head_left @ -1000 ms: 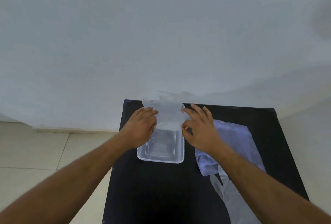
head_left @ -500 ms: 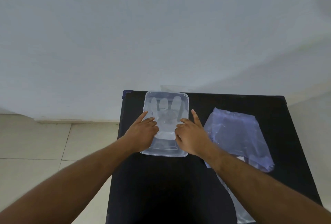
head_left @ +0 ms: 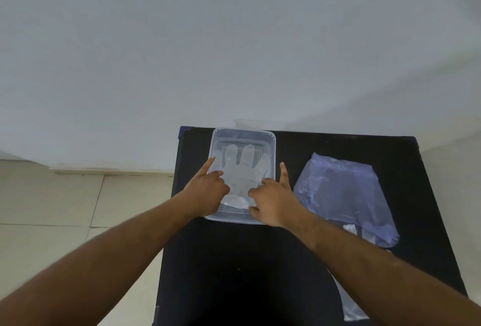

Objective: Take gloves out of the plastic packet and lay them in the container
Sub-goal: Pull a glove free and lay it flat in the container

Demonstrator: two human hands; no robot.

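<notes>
A clear rectangular container (head_left: 272,140) stands at the far left of a black table (head_left: 250,268). A thin see-through glove (head_left: 243,167) lies flat inside it, fingers pointing away from me. My left hand (head_left: 208,190) rests on the container's left side, index finger stretched along the glove's edge. My right hand (head_left: 273,200) rests on the right side, fingers curled down onto the glove's cuff and the index finger pointing forward. The bluish plastic packet (head_left: 343,195) lies flat to the right of the container.
Another clear plastic piece (head_left: 350,307) lies at the table's near right, partly under my right forearm. A white wall rises behind the table. Tiled floor (head_left: 65,208) shows to the left, below the table's edge.
A second ago both hands held the glove up over the container. It now lies flat inside, and my hands have come down onto its near end.
</notes>
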